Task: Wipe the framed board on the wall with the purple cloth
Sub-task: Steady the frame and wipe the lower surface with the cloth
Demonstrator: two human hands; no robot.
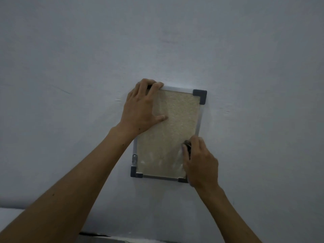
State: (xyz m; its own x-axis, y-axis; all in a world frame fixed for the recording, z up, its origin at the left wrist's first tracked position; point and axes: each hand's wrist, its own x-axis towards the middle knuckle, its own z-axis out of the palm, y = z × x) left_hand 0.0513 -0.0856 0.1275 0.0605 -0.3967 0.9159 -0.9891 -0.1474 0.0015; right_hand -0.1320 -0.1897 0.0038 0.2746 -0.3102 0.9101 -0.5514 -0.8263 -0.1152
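1. Framed board (168, 134), a pale cork-like panel in a light metal frame with dark plastic corners, hangs on a plain grey wall (245, 58) at the centre of the head view, slightly tilted.

2. Left hand (142, 109) covers the board's upper left corner, fingers hooked over the top edge of the frame and thumb pressed flat on the panel, most likely to keep the board from swinging or sliding while it is rubbed.

3. Right hand (199, 162) is bunched at the board's lower right edge, fingers curled round a small dark wad that seems to be the purple cloth (187, 146); working low and right fits a wipe along that side.

4. Only a sliver of the cloth shows between thumb and fingers, and the dim light makes its colour hard to judge.

5. Upper left corner piece lies hidden under the left hand, and the lower right one is partly hidden behind the right; pale smears low on the panel are too blurred to name.
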